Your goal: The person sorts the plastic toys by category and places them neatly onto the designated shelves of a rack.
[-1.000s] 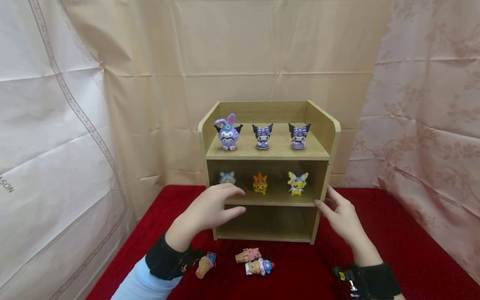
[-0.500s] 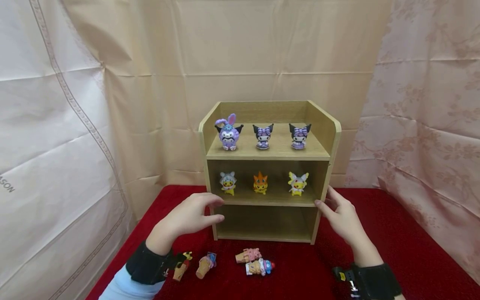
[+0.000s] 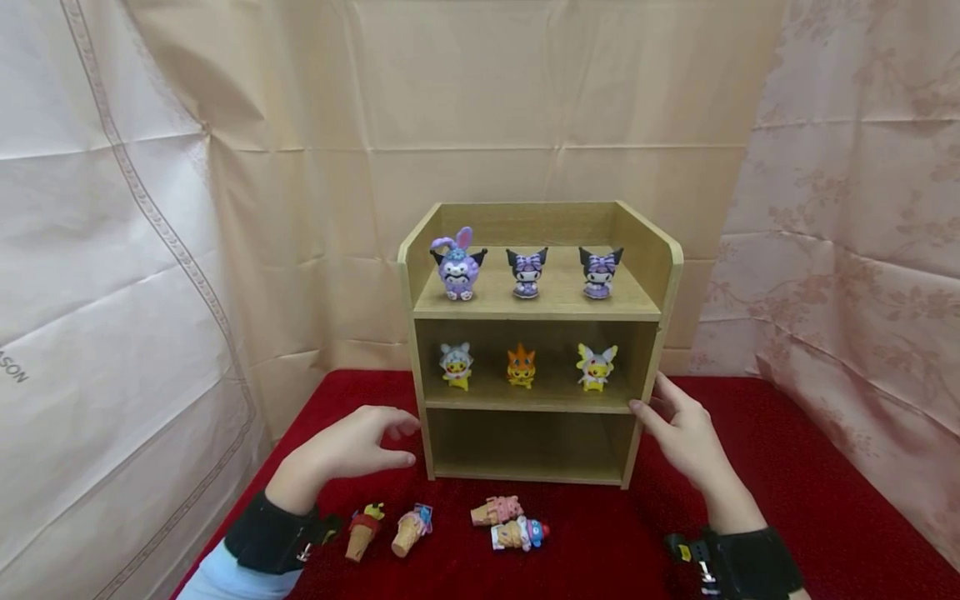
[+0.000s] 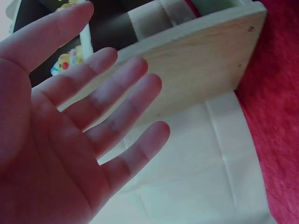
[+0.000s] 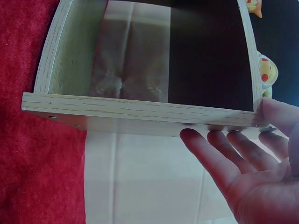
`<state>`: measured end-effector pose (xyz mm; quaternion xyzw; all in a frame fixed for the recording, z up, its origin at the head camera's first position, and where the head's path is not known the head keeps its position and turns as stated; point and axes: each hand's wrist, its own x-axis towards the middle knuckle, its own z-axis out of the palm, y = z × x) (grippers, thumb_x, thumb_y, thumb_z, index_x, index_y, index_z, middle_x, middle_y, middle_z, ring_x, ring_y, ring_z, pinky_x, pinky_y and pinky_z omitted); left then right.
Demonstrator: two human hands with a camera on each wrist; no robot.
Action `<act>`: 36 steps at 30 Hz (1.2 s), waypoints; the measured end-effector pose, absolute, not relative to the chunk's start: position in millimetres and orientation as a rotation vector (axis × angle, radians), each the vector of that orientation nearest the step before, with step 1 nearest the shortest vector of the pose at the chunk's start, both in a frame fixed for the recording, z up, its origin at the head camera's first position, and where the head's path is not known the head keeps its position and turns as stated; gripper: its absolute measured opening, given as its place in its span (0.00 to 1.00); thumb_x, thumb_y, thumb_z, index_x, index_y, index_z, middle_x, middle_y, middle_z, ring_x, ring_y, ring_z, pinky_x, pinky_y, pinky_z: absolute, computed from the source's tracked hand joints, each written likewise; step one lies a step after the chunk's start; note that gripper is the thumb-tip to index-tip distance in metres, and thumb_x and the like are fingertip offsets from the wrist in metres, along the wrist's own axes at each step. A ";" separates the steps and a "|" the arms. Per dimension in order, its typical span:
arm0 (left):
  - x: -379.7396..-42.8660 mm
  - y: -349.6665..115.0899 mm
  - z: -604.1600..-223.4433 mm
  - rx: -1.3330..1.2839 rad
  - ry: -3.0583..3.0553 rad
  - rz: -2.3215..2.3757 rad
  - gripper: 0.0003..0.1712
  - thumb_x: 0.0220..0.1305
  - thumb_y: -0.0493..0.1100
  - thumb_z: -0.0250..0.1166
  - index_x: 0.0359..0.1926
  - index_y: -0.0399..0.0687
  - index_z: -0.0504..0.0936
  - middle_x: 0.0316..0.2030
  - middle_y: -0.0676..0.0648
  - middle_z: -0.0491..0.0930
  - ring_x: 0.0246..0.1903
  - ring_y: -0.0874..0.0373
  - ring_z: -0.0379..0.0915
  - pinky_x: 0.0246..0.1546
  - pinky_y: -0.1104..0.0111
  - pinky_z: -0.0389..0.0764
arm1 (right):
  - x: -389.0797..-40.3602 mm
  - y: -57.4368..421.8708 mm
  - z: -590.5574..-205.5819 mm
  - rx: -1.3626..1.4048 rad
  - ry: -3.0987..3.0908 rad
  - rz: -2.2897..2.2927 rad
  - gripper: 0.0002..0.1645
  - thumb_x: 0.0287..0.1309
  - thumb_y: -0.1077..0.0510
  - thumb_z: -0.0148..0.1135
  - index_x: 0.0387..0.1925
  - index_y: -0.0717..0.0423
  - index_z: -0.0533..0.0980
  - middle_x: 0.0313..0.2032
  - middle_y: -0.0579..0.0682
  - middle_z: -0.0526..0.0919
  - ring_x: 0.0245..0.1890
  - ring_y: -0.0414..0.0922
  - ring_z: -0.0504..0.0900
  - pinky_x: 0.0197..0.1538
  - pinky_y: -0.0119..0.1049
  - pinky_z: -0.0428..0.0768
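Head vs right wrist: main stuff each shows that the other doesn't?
Head only: the left hand, the three purple figures on the top level and the four cone-shaped toys lying on the red cloth.

Right wrist only: the outer face of one side of the shelf unit, with small dark spots.

Both: the right hand touching the shelf unit, the nearby yellow-and-white figure, and the red cloth.

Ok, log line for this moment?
left hand: empty, beside shelf unit; right hand: touching unit's right side; six figurines: upper two levels; four cone toys: on red cloth
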<state>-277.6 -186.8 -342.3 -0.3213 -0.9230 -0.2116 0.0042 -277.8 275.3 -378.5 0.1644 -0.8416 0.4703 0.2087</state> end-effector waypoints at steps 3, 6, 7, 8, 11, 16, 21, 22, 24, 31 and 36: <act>-277.3 -193.1 -346.6 -1.005 -2.935 -0.692 0.23 0.54 0.50 0.71 0.50 0.49 0.79 0.42 0.54 0.80 0.42 0.61 0.74 0.44 0.59 0.78 | -276.8 274.7 -377.3 0.456 -2.345 1.316 0.38 0.65 0.53 0.59 0.72 0.49 0.55 0.62 0.62 0.68 0.53 0.56 0.73 0.37 0.41 0.83; -276.2 -198.7 -350.7 -0.984 -2.999 -0.746 0.24 0.53 0.49 0.72 0.51 0.50 0.79 0.43 0.55 0.79 0.42 0.59 0.74 0.44 0.58 0.77 | -276.1 274.4 -376.4 0.448 -2.348 1.313 0.38 0.65 0.53 0.59 0.72 0.48 0.55 0.62 0.61 0.69 0.53 0.55 0.74 0.37 0.41 0.83; -275.7 -200.4 -352.2 -0.974 -3.022 -0.755 0.25 0.53 0.49 0.72 0.51 0.51 0.79 0.43 0.55 0.79 0.42 0.59 0.73 0.44 0.58 0.77 | -276.1 274.5 -376.4 0.450 -2.348 1.309 0.39 0.65 0.53 0.59 0.72 0.48 0.55 0.62 0.61 0.69 0.53 0.55 0.74 0.37 0.40 0.83; -275.2 -201.8 -353.3 -0.963 -3.046 -0.771 0.25 0.52 0.49 0.73 0.52 0.51 0.79 0.43 0.55 0.79 0.42 0.58 0.73 0.43 0.57 0.77 | -276.3 274.4 -376.4 0.453 -2.345 1.306 0.38 0.65 0.53 0.59 0.72 0.48 0.55 0.61 0.61 0.69 0.53 0.55 0.74 0.37 0.40 0.83; -275.0 -206.4 -358.3 -0.945 -3.097 -0.793 0.26 0.50 0.48 0.74 0.51 0.52 0.79 0.42 0.55 0.79 0.42 0.56 0.73 0.42 0.56 0.77 | -276.2 274.1 -376.4 0.462 -2.349 1.282 0.38 0.65 0.53 0.59 0.72 0.48 0.55 0.61 0.62 0.69 0.52 0.55 0.75 0.36 0.41 0.83; -274.5 -212.2 -366.8 -0.928 -3.164 -0.822 0.25 0.47 0.43 0.76 0.49 0.52 0.79 0.42 0.51 0.79 0.42 0.50 0.73 0.41 0.53 0.76 | -277.9 275.0 -378.2 0.446 -2.356 1.270 0.38 0.66 0.52 0.59 0.72 0.47 0.55 0.61 0.61 0.70 0.52 0.54 0.75 0.36 0.41 0.83; -270.8 -216.8 -372.1 -0.878 -3.258 -0.881 0.25 0.46 0.37 0.75 0.49 0.48 0.80 0.43 0.47 0.79 0.42 0.48 0.73 0.39 0.54 0.77 | -279.3 276.4 -379.9 0.450 -2.351 1.271 0.38 0.66 0.52 0.59 0.72 0.48 0.55 0.61 0.61 0.69 0.52 0.54 0.75 0.36 0.42 0.83; -270.6 -217.9 -373.8 -0.864 -3.277 -0.885 0.25 0.46 0.36 0.74 0.49 0.47 0.80 0.43 0.48 0.79 0.42 0.48 0.73 0.39 0.54 0.78 | -279.3 276.4 -380.0 0.451 -2.351 1.271 0.38 0.66 0.52 0.59 0.72 0.48 0.55 0.61 0.61 0.69 0.52 0.55 0.75 0.36 0.42 0.83; -270.4 -220.2 -377.2 -0.830 -3.313 -0.898 0.26 0.44 0.34 0.74 0.48 0.46 0.80 0.42 0.48 0.79 0.41 0.49 0.73 0.38 0.54 0.78 | -279.1 276.3 -379.9 0.450 -2.351 1.274 0.38 0.65 0.52 0.59 0.72 0.48 0.56 0.61 0.61 0.69 0.52 0.55 0.75 0.36 0.42 0.83; -269.4 -224.0 -384.7 -0.711 -3.398 -0.924 0.26 0.40 0.31 0.74 0.45 0.45 0.81 0.37 0.49 0.79 0.39 0.51 0.73 0.40 0.52 0.77 | -278.1 275.6 -378.9 0.434 -2.353 1.281 0.37 0.65 0.53 0.59 0.72 0.49 0.57 0.61 0.61 0.69 0.52 0.56 0.75 0.36 0.43 0.83; -268.4 -224.9 -388.0 -0.672 -3.433 -0.887 0.24 0.39 0.31 0.75 0.42 0.49 0.81 0.34 0.51 0.79 0.36 0.55 0.72 0.38 0.53 0.77 | -277.8 275.9 -379.5 0.435 -2.357 1.274 0.38 0.65 0.52 0.59 0.72 0.48 0.56 0.61 0.62 0.69 0.52 0.56 0.75 0.36 0.43 0.83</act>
